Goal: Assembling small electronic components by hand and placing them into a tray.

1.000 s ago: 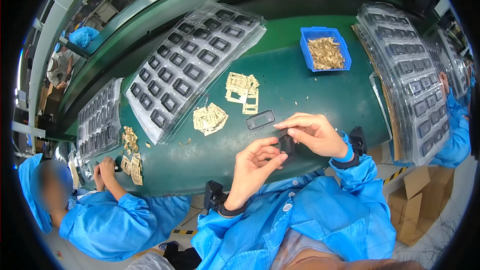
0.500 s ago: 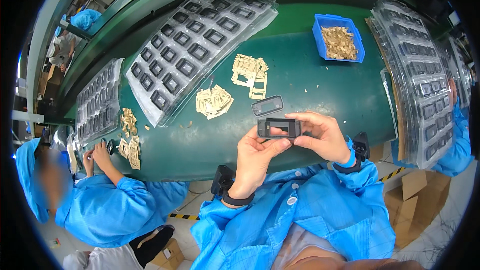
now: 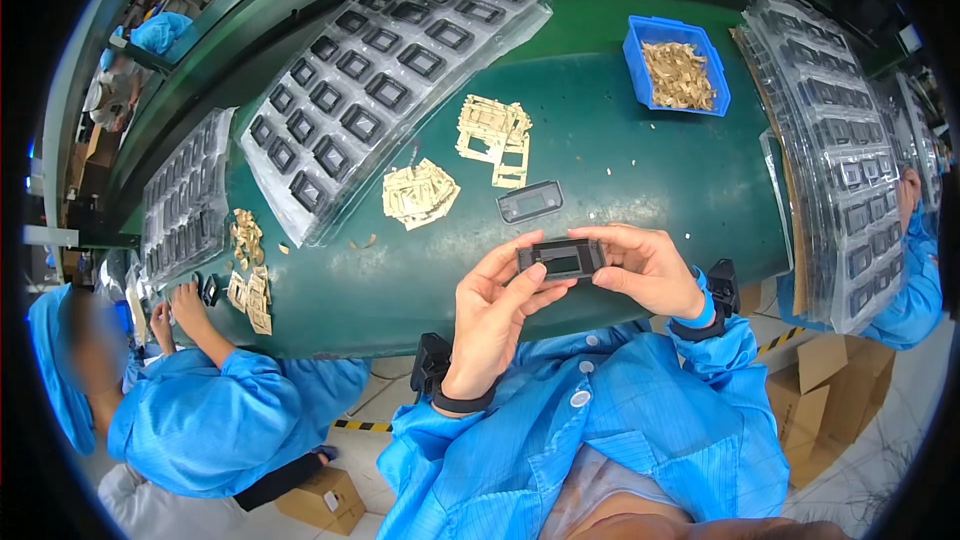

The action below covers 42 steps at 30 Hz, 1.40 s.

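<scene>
Between both hands I hold a dark rectangular plastic frame (image 3: pixel 562 259) with a window-like opening, level above the table's near edge. My left hand (image 3: pixel 497 302) grips its left end, the thumb on the near face. The fingers of my right hand (image 3: pixel 642 267) close round its right end. Just beyond it, a flat grey cover plate (image 3: pixel 530 203) with a window lies on the green table. Farther off sit a stack of cream die-cut sheets (image 3: pixel 422 194) and a second stack of cream sheets (image 3: pixel 496 136) with cut-outs.
A large clear tray (image 3: pixel 400 70) of black frames stands at the back left, a smaller tray (image 3: pixel 188 202) beyond it. Stacked trays (image 3: pixel 840 160) rise at the right. A blue bin (image 3: pixel 681 24) holds tan scraps. A co-worker in blue (image 3: pixel 215 420) works at the left.
The frame has been tilted and turned slightly in my hands, and my left thumb has shifted onto its left part. The view has moved a little, so the table things appear slightly displaced.
</scene>
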Each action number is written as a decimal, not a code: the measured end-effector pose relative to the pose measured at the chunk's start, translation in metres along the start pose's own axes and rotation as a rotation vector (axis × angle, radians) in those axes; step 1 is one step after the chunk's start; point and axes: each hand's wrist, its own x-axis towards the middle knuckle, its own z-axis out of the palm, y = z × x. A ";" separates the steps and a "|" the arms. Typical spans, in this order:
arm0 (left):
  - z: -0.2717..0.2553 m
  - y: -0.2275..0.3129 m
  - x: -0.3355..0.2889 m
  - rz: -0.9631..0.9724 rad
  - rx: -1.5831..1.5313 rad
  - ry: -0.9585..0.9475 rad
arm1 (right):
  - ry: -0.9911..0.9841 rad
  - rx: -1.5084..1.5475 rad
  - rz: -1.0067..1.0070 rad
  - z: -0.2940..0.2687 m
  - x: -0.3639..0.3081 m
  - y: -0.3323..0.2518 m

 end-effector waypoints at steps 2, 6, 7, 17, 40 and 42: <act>-0.002 -0.002 0.000 -0.006 -0.017 0.001 | -0.001 -0.025 -0.002 0.001 0.000 -0.002; -0.007 -0.008 0.006 -0.037 -0.032 0.043 | 0.025 -0.106 -0.046 0.002 -0.001 0.004; -0.008 -0.009 0.007 -0.035 -0.037 0.075 | 0.019 -0.104 -0.043 0.003 -0.001 0.004; -0.011 -0.024 0.010 0.002 -0.005 0.170 | 0.055 -0.283 -0.090 0.009 -0.002 0.014; -0.036 -0.015 0.046 0.791 1.221 0.166 | 0.337 -1.208 -0.291 -0.025 0.028 -0.002; -0.036 -0.008 0.054 0.920 1.540 0.125 | 0.344 -1.314 -0.248 -0.040 0.039 -0.004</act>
